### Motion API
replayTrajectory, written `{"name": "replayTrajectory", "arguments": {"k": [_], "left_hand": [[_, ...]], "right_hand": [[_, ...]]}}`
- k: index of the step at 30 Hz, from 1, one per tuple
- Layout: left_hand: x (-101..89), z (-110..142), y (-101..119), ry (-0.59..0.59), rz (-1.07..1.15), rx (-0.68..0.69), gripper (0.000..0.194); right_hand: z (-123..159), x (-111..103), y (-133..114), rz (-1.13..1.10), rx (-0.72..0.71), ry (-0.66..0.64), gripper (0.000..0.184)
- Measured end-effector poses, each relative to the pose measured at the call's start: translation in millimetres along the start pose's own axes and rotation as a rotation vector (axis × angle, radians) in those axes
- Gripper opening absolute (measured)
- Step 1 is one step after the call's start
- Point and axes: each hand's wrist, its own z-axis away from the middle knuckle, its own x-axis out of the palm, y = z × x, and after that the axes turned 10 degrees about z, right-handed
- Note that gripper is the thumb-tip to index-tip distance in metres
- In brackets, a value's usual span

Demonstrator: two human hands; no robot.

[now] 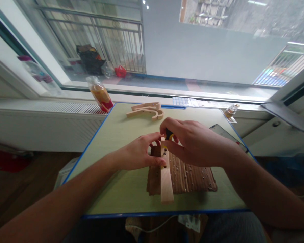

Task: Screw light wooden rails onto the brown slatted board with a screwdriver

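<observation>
A pale wooden strip (167, 185) lies lengthwise over a brown corrugated cardboard piece (190, 175) pitted with small holes. My left hand (144, 152) is closed on the strip's far part, its thumb along the near side of the grip and fingers around the far end. In my right hand (184, 138) is a small black-and-yellow screwdriver (169, 135), held from above. Its tip points down at a screw (164, 153) in the strip; whether they touch is hard to tell. A dark hole shows by my left thumb.
Curved wooden hook pieces (148, 111) lie at the back of the blue-edged table (111, 135). A dark flat device (224, 133) rests on the right, partly behind my right hand. Bottles, including one with a red label (101, 96), stand by the window.
</observation>
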Motion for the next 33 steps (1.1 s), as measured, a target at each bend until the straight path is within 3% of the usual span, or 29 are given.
{"name": "replayTrajectory", "arguments": {"k": [5,14,19,24,33], "left_hand": [[0.9,-0.2,-0.1,0.003,0.029,0.02,0.072],[-0.4,1.2,3.6,0.01,0.002,0.024,0.063],[-0.2,1.6,3.3,0.004,0.007,0.008,0.059],[0.5,1.2,1.7,-0.001,0.03,0.017,0.049],[-0.7,1.4,2.1,-0.015,0.022,0.033,0.047]], "right_hand": [[1.6,-4.1,1.2,-0.058,-0.036,-0.016,0.02],[-2.7,5.1,-5.3,0.011,0.016,0.059,0.012],[-1.7,2.0,-5.6,0.017,0.052,0.006,0.013],[1.2,-4.6,-3.9,-0.059,-0.012,-0.039,0.013],[-1.6,-2.0,-7.4,-0.078,0.035,0.028,0.01]]}}
